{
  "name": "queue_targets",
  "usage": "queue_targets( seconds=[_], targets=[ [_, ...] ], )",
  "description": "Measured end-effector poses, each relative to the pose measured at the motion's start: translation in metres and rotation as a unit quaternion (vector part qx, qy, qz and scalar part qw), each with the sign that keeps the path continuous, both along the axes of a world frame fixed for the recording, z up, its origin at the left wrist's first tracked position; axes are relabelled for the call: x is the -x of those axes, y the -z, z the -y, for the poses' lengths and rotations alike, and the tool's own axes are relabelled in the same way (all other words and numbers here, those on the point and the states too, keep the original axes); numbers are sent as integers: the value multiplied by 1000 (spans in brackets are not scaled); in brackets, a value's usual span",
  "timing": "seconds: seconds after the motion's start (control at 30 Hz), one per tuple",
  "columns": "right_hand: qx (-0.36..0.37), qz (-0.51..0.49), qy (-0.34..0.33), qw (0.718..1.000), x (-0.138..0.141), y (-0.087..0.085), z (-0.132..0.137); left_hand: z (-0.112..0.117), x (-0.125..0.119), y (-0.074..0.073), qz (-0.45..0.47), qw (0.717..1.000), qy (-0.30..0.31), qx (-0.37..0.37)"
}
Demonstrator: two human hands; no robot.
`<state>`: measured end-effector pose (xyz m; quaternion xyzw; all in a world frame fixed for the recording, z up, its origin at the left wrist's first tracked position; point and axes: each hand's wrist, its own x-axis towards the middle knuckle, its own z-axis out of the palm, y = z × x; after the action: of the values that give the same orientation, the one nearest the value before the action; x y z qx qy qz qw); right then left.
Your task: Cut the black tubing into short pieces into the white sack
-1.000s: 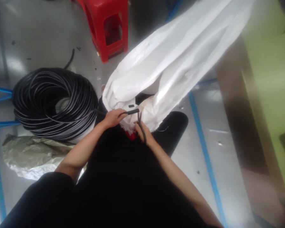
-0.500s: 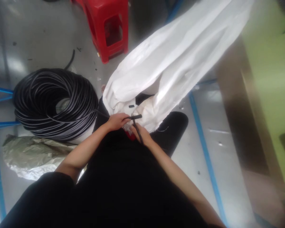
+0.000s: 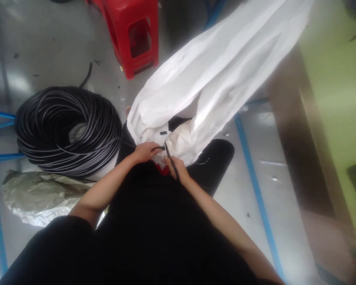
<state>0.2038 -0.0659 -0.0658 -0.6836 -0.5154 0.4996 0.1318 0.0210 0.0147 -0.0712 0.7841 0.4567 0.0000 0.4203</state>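
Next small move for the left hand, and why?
Probably slide the left hand back along the black strand to expose more: only a short stub shows beyond its grip, ending near the tip of the dark tool in the right hand.

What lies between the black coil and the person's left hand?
In the head view, one black strand runs from the coil to the left hand, seen against a dark-clothed leg.

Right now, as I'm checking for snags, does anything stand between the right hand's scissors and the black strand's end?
Nothing visible does. The scissors in the right hand sit just beside the black strand in the left hand; whether the two touch is unclear. The white sheet lies beneath, not between.
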Motion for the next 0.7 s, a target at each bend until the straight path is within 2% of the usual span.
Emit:
queue_targets(
  seconds=[0.17, 0.33, 0.57, 0.63, 0.7],
  targets=[
    [67, -100, 77, 990, 2, -3, -4, 5, -7, -10, -16, 999, 30, 4],
    [51, -177, 120, 976, 4, -2, -5, 17, -16, -15, -3, 998, 67, 15],
    [52, -195, 195, 960, -9, 8, -7, 9, 5, -10, -20, 998, 62, -13],
    [47, -216, 187, 957, -12, 8, -7, 4, 10, -11, -21, 998, 38, -37],
    [37, -212, 149, 965, -12, 5, -6, 0, 11, -14, -15, 998, -2, -59]
  ],
)
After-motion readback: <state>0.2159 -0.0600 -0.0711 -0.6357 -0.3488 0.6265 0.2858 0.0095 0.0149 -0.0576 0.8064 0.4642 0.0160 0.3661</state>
